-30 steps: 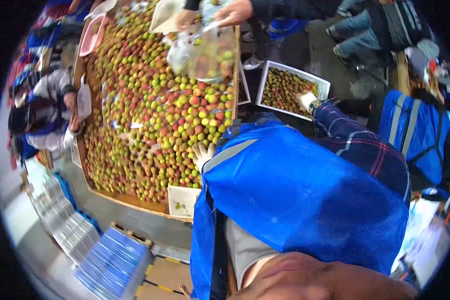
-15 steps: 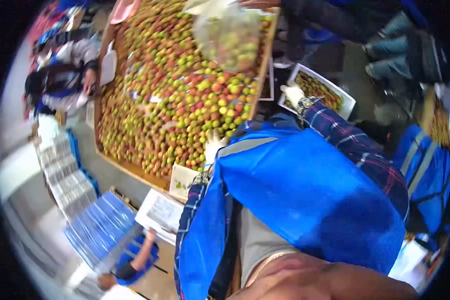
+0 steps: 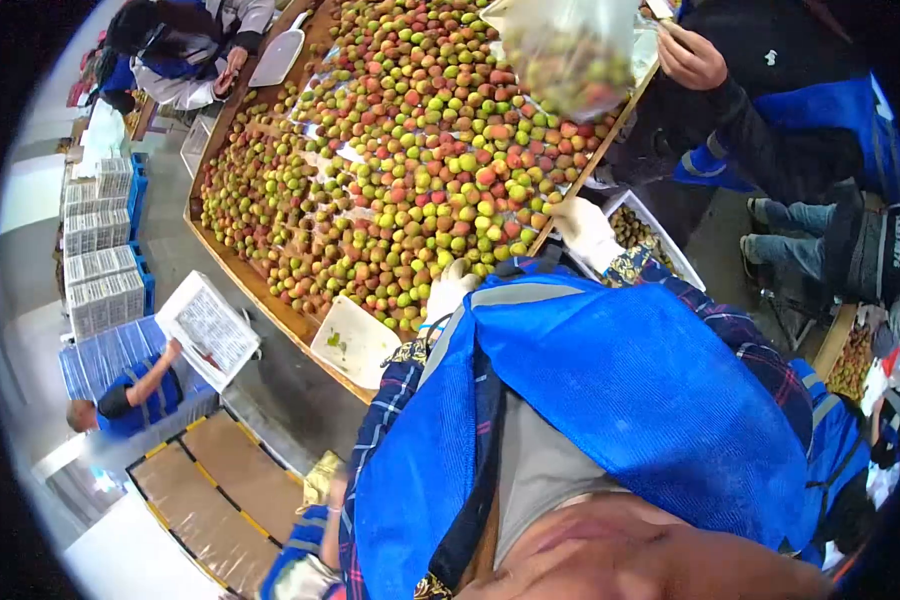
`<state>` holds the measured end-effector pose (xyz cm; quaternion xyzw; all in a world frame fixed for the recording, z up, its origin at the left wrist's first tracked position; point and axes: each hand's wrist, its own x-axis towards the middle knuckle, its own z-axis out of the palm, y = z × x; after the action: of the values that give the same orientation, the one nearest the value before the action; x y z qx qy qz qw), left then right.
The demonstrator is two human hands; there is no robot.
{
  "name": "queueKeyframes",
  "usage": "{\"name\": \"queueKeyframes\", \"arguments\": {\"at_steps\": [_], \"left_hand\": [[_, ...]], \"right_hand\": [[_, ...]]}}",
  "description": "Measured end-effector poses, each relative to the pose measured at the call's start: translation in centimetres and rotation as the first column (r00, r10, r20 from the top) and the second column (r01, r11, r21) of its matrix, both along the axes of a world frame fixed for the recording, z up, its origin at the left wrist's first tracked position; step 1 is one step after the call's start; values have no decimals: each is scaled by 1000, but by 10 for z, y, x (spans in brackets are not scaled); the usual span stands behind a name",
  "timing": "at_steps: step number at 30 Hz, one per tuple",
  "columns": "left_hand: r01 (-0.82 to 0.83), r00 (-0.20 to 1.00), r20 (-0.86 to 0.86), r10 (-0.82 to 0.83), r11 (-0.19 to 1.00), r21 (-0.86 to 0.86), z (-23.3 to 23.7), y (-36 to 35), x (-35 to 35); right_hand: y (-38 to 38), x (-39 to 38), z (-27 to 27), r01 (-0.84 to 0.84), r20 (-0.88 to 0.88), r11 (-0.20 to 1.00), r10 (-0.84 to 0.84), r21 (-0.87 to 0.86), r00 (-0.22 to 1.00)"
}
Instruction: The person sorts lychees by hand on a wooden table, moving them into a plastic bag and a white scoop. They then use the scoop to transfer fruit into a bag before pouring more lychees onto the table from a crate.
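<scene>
My left hand [image 3: 451, 293], in a white glove, lies at the near edge of a heap of round red-and-green fruit [image 3: 410, 180], its fingertips apart against the fruit. My right hand [image 3: 584, 232], also gloved in white, is at the right edge of the wooden sorting table [image 3: 270, 310], over the near end of a white crate [image 3: 682, 262] partly filled with fruit. Its fingers point toward the heap, and I cannot tell whether they hold a fruit. A white tray [image 3: 356, 342] with a few green bits stands on the table left of my left hand.
Another person's hand [image 3: 692, 56] is beside a clear plastic bag [image 3: 570, 50] of fruit at the far right. A white scoop [image 3: 277, 57] lies near a person across the table. At left, a worker holds a white crate [image 3: 210, 330] near stacked crates [image 3: 100, 290].
My right hand has moved from over the crate to the table edge. My left hand stays by the fruit. The view has shifted, and the worker at left has carried the white crate away from the table.
</scene>
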<state>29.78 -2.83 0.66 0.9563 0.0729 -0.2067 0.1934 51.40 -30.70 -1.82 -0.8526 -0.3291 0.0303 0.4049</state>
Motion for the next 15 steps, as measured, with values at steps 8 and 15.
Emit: {"name": "queueKeyframes", "arguments": {"at_steps": [8, 15], "left_hand": [[-155, 981, 95, 168, 979, -135, 0, 4, 6], [-385, 752, 490, 441, 897, -218, -25, 36, -8]], "right_hand": [[87, 51, 22, -131, -44, 960, 124, -248, 991], [95, 51, 4, -42, -325, 943, -71, -329, 943]]}}
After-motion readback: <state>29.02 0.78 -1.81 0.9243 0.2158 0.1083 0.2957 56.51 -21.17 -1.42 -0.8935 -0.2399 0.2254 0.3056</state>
